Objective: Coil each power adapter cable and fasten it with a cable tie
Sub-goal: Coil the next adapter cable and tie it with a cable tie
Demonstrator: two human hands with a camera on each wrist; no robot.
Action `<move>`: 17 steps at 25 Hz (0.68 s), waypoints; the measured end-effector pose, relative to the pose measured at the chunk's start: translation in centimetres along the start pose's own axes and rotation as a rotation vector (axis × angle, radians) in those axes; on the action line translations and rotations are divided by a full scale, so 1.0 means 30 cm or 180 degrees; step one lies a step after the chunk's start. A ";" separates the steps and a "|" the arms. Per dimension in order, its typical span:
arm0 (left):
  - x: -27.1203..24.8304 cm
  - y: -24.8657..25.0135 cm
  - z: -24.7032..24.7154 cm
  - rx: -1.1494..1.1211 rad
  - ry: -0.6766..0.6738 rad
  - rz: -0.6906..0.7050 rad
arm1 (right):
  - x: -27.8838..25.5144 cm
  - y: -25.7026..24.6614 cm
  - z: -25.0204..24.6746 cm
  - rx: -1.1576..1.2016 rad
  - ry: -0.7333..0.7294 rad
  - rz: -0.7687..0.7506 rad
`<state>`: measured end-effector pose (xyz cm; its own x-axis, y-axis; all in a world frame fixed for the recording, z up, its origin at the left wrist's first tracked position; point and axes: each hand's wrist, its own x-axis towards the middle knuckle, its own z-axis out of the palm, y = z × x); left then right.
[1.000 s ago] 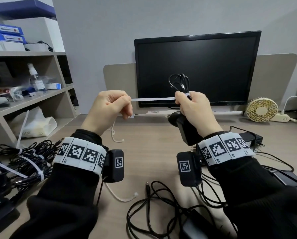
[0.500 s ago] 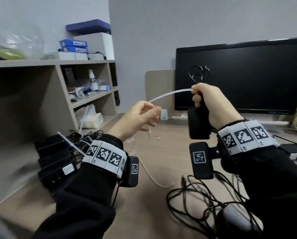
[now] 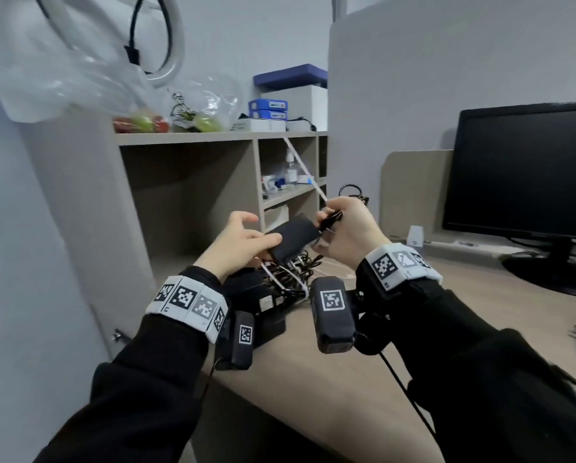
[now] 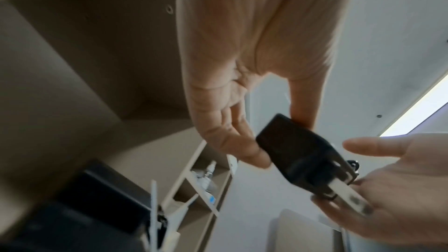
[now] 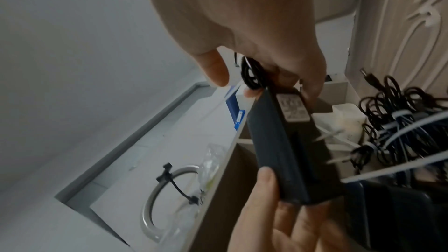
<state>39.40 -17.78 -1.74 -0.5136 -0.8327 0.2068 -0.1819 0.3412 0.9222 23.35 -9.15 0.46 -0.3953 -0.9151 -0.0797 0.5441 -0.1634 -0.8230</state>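
Above the pile (image 3: 280,282) of tied units, the adapter (image 3: 293,238) hangs between both hands: left hand (image 3: 243,242) pinches its body, right hand (image 3: 350,228) grips the coiled cable (image 3: 331,217), tie (image 3: 308,174) tail projecting. Assessment: fastening appears complete; next, lower it onto the pile and release.

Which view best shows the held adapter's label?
Right wrist: the label faces the camera, though unreadable. Head shows only a plain black side of the adapter; left wrist shows it blurred, label unclear.

left grip (image 3: 238,240) and right grip (image 3: 350,228) hold one black adapter (image 3: 293,240)
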 end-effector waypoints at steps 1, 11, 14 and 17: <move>0.011 -0.024 -0.038 0.0066 0.0161 -0.0096 | 0.021 0.035 0.022 -0.0134 0.0002 0.0095; 0.086 -0.228 -0.161 0.0720 0.0256 -0.0834 | 0.147 0.234 0.063 -0.1793 0.0295 0.0889; 0.108 -0.282 -0.167 0.0936 0.0321 -0.0906 | 0.134 0.241 0.058 -0.2260 0.0383 0.0931; 0.114 -0.286 -0.168 0.1188 0.0356 -0.1004 | 0.127 0.233 0.053 -0.2457 0.0287 0.0863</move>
<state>43.43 -25.74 -7.30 -0.2960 -0.9551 -0.0107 -0.6120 0.1811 0.7699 26.83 -14.38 -4.69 -0.3991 -0.8478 -0.3491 -0.0198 0.3887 -0.9212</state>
